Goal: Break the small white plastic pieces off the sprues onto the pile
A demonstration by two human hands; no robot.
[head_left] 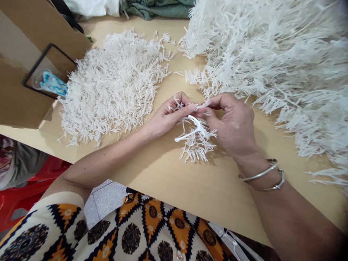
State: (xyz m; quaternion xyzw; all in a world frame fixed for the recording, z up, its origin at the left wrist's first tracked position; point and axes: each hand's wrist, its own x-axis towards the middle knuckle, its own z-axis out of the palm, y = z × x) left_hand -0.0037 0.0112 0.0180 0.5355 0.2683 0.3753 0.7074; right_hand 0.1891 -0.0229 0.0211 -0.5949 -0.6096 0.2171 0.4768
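Over the table, my left hand (174,114) pinches a small white branched plastic sprig (179,104) between thumb and fingers. My right hand (231,121) has its thumb and forefinger closed on a thin white piece at the same spot, and the fingertips of both hands nearly meet. Whether the two hold one piece or two joined ones, I cannot tell. Just below the fingers hangs or lies a white forked stem (194,127) beside a small clump of white sprigs (198,148). A metal bangle circles my right wrist.
Left of my hands spreads a heap of short white sprigs (114,83); a larger pile of longer white branches (272,61) covers the right side. A cardboard box (16,90) stands at the left with a black wire frame (50,45). Green cloth (157,8) lies behind.
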